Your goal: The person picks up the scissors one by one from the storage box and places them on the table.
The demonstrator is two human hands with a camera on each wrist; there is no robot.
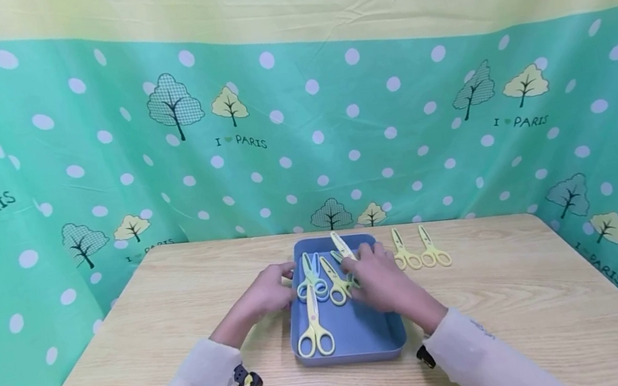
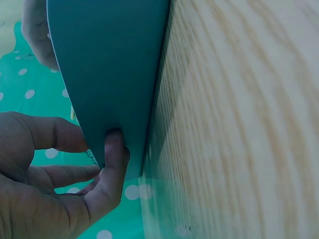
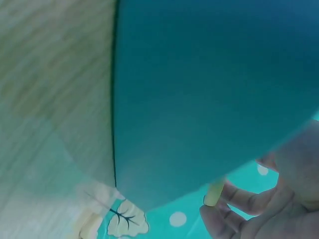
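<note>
A blue-grey tray (image 1: pixel 360 342) on the table holds several pairs of scissors. My left hand (image 1: pixel 267 290) grips the tray's left wall; in the left wrist view, its fingers (image 2: pixel 114 149) lie against the outer side and at the rim. My right hand (image 1: pixel 382 276) is over the tray's right side, holding yellow scissors (image 1: pixel 341 244) with the blade pointing away; its palm hides the handles. Left of it in the tray are yellow scissors (image 1: pixel 335 285), overlapping blue and green scissors (image 1: pixel 311 282), and nearer yellow scissors (image 1: pixel 315 330). A green pair is partly hidden under the right hand.
Two yellow scissors, one pair (image 1: pixel 405 253) beside the tray and another (image 1: pixel 432 250) farther right, lie on the wooden table (image 1: pixel 509 309). A green and yellow patterned curtain (image 1: pixel 332 113) hangs behind the table and along its sides.
</note>
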